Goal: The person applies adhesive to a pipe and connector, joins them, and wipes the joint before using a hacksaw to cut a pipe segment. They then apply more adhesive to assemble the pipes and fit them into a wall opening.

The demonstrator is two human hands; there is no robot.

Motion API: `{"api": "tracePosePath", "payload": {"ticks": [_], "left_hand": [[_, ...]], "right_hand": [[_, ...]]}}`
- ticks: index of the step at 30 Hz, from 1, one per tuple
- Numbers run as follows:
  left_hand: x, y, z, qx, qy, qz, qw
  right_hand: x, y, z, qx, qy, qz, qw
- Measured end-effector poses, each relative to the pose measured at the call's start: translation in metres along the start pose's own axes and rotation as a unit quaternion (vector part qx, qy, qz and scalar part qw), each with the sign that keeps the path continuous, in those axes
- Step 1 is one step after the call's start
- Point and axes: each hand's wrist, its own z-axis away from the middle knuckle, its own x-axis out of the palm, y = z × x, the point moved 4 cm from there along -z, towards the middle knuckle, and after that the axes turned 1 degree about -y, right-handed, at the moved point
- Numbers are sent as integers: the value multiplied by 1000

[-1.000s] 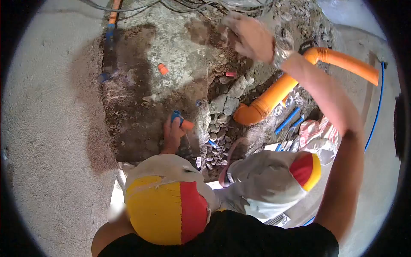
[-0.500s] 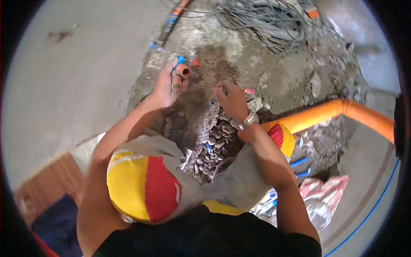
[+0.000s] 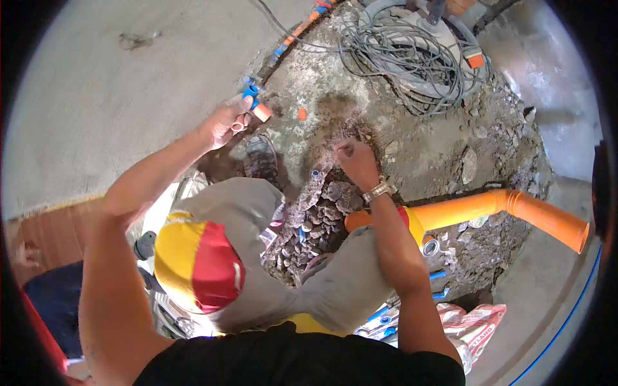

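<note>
My left hand (image 3: 224, 124) is closed around short pipe pieces. One is an orange pipe piece (image 3: 262, 112) joined to a blue fitting (image 3: 252, 92); a second, smaller orange pipe piece (image 3: 238, 126) shows its open end below it. They are close to the blue end of an orange pipe run (image 3: 293, 37) on the ground. Over the wet soil, my right hand (image 3: 358, 163) has its fingers pinched together, and whatever may be between them cannot be made out. A small orange piece (image 3: 302, 114) lies on the ground between the hands.
A thick orange drain pipe (image 3: 463, 210) crosses at right. Coiled grey cable (image 3: 418, 61) lies at the top. Broken stones (image 3: 322, 212) fill the ground between my knees. Plastic bags (image 3: 473, 325) and blue pipe pieces (image 3: 441, 294) lie at lower right.
My left hand has moved away to the left, toward the laid pipe run, turning the pieces it holds. My right hand stays pinched over the soil. The camera view has shifted.
</note>
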Motion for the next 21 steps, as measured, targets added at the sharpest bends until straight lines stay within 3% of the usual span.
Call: {"api": "tracePosePath", "payload": {"ticks": [3,5,9,14,16,19,21], "left_hand": [[14,-3,-29,10,-61,14,998],[23,-10,-46,47,-10,81,996],[24,-49,-73,28,-108,217,970],[51,-100,-82,-32,-87,385,918],[64,-105,-78,-3,-84,367,927],[95,-100,-59,42,-77,350,932],[109,-97,-50,70,-120,317,938]], "right_hand": [[-15,28,-9,82,34,-12,996],[-25,13,-10,124,40,-16,991],[-8,6,-25,81,27,9,996],[20,-47,-37,84,6,-45,995],[40,-54,-36,69,3,-46,997],[70,-47,-28,75,43,-160,983],[76,-50,-23,52,52,-305,949]]}}
